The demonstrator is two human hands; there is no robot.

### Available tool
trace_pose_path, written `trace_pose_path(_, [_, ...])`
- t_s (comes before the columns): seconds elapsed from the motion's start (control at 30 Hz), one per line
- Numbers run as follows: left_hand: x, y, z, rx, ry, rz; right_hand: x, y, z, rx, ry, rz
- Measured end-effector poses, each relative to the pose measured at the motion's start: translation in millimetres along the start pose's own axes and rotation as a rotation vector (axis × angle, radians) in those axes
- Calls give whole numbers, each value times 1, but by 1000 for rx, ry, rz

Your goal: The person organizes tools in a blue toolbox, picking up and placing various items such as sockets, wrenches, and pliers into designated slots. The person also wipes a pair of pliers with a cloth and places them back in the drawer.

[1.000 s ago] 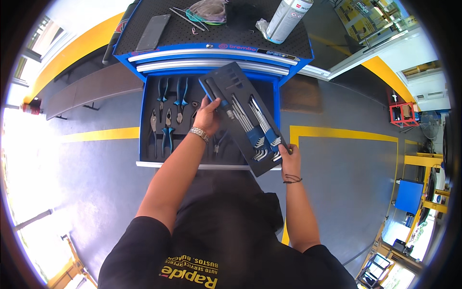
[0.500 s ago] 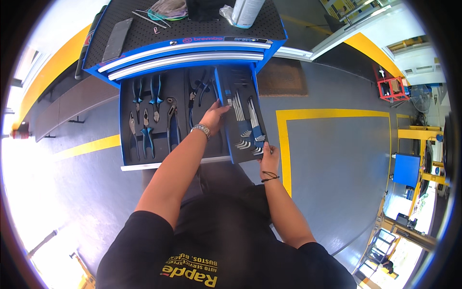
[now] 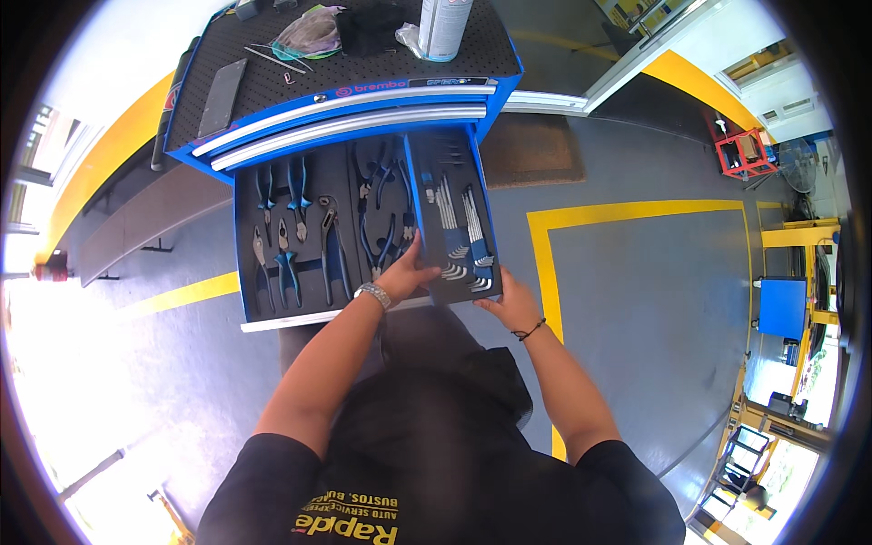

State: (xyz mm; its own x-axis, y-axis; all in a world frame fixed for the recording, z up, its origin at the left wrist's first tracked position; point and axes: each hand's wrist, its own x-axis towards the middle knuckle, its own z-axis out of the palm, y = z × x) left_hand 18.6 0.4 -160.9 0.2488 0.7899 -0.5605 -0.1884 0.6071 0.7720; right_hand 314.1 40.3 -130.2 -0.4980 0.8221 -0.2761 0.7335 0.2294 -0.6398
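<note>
A dark foam tool tray (image 3: 447,241) with a blue left side sits at the right side of an open drawer (image 3: 313,317). It carries two sets of L-shaped hex keys (image 3: 473,227) in blue holders. My left hand (image 3: 406,272) is closed around the tray's left edge near its front, thumb over the foam. My right hand (image 3: 514,304) grips the front right corner. To the left, several blue-and-black pliers (image 3: 298,200) lie in foam cutouts, with water pump pliers (image 3: 333,245) among them. More pliers (image 3: 365,213) lie just left of the tray.
The drawer belongs to a blue tool cabinet (image 3: 498,104). On its perforated top stand a spray can (image 3: 445,29), a dark flat plate (image 3: 223,97) and a black cloth (image 3: 372,29). A brown mat (image 3: 531,150) lies on the grey floor behind. Yellow lines (image 3: 636,209) mark the floor at right.
My left hand has slid along the tray's left edge toward me, uncovering pliers beside it. My right hand has shifted its hold at the front right corner. The whole view has shifted slightly.
</note>
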Motion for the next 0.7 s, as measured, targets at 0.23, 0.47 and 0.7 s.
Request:
trace_pose_path(0.23, [1,4,5,4,84,-85,-13,11,25,150,115,90])
trace_pose_path(0.47, [-12,-10,20,378,221,21,-17,6,31,161,191,122])
trace_pose_path(0.7, [-32,-5,14,419,21,0,-9,-6,17,175,83,255])
